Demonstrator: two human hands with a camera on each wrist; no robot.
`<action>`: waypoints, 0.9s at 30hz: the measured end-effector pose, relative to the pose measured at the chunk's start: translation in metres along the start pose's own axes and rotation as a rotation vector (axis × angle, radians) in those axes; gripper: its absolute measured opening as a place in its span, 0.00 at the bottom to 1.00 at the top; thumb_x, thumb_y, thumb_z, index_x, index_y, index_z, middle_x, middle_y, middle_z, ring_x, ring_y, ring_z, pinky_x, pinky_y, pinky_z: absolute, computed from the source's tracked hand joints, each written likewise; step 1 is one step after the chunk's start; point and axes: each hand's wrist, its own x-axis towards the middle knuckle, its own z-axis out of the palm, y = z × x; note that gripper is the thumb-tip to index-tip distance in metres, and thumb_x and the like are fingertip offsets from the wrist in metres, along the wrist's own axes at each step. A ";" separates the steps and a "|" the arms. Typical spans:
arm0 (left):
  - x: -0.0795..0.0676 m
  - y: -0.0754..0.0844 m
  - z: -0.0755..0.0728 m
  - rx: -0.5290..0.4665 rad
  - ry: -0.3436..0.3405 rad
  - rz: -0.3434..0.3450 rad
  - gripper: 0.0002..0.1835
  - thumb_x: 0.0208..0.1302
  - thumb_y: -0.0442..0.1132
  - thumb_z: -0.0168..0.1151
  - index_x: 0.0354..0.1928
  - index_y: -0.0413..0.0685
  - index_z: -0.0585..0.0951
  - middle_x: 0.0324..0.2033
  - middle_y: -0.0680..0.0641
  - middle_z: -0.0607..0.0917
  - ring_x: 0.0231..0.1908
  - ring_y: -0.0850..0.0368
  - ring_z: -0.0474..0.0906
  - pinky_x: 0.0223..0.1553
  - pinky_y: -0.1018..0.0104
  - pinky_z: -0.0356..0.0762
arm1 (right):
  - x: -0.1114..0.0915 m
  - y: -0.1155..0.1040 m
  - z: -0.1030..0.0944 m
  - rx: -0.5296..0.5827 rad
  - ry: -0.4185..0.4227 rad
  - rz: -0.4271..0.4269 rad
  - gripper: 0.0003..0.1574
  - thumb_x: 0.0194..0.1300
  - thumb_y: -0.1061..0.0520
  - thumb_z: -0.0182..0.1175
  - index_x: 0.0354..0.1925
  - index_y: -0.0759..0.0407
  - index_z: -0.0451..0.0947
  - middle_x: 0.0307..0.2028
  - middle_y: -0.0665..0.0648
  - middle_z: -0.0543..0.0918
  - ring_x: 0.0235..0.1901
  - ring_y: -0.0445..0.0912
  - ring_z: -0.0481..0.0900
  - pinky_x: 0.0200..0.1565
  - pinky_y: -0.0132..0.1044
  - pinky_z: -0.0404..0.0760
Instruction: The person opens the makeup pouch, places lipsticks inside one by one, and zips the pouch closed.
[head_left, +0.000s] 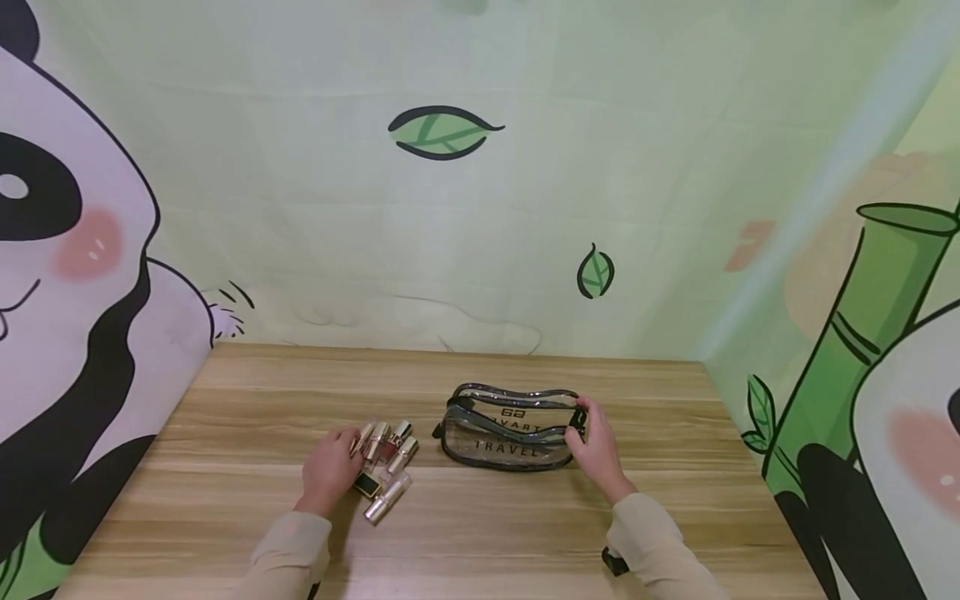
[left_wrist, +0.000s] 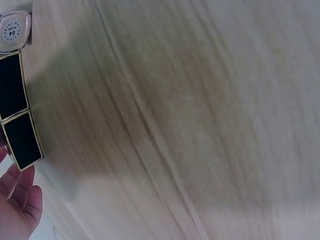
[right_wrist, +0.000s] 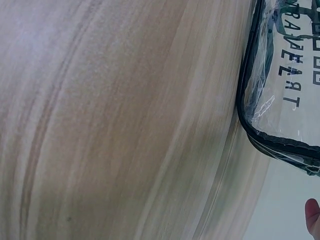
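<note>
My left hand (head_left: 330,472) is at the left side of a small cluster of lipsticks (head_left: 401,457) on the table, its fingertips pinching a slim lipstick tube (head_left: 363,438). In the left wrist view, its bent fingers (left_wrist: 22,192) are beside the end of a black, gold-edged lipstick (left_wrist: 22,140); the thumb's grip is hidden there. My right hand (head_left: 600,450) grips the right end of a clear, black-trimmed travel pouch (head_left: 502,454). The pouch stands with its top edges apart, and part of it fills the right side of the right wrist view.
The wooden table (head_left: 262,392) runs back to a printed cloth wall (head_left: 315,208) with pandas and bamboo at the sides. A silver-pink tube (head_left: 387,498) lies at the front of the cluster. Something small and black (head_left: 615,562) shows beside the right sleeve.
</note>
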 end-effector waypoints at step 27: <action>-0.001 0.006 -0.001 -0.065 0.146 0.094 0.18 0.49 0.33 0.58 0.46 0.42 0.76 0.37 0.35 0.78 0.36 0.38 0.74 0.37 0.46 0.72 | 0.000 0.000 0.000 -0.009 0.006 0.009 0.31 0.51 0.61 0.50 0.56 0.66 0.60 0.54 0.66 0.68 0.56 0.58 0.65 0.57 0.53 0.63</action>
